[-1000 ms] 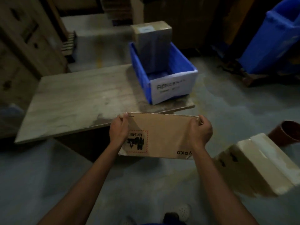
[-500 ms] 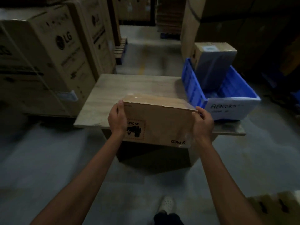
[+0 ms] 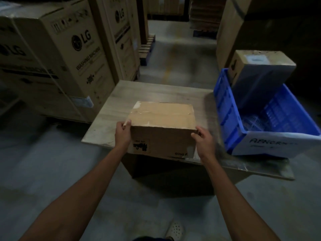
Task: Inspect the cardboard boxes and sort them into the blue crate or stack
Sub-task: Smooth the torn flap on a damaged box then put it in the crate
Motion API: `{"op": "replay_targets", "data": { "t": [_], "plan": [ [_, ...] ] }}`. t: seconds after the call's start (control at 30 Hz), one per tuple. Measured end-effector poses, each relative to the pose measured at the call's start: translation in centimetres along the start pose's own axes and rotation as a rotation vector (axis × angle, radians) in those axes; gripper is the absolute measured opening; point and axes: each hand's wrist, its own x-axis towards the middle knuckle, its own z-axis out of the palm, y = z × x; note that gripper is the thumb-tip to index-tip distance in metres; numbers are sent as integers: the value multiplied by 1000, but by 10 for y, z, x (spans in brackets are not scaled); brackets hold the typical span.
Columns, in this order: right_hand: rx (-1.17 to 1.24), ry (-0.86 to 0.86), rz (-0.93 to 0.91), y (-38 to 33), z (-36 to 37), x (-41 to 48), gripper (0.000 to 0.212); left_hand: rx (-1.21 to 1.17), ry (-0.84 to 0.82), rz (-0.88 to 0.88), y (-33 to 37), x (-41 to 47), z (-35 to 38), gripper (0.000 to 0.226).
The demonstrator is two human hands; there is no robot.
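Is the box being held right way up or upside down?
Upside down: on the cardboard box, the near-face label and PICO print read inverted; left hand and right hand hold its sides.

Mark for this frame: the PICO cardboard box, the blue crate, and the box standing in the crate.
PICO cardboard box (image 3: 163, 115), head view, middle of its top face.
blue crate (image 3: 226, 112), head view, its left wall.
box in the crate (image 3: 262, 80), head view, its shaded front face.

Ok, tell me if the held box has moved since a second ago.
Yes. The cardboard box has gone forward onto the wooden board: earlier it hung short of the near edge, now it sits over that edge, left of the blue crate.
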Motion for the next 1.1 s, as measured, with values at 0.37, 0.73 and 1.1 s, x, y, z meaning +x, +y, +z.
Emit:
{"op": "replay_targets", "data": {
  "t": [0.37,0.73,1.1],
  "plan": [
    [-201,-120,14,27,47,70,36,38,-142,-63,-37,62,15,34],
    [-379,-60,36,-4,134,133,59,-7,-235,8,-35,182,12,36],
    [-840,-187,-457,-27,236,139,58,672,-306,808,-29,211,7,53]
  ]
}}
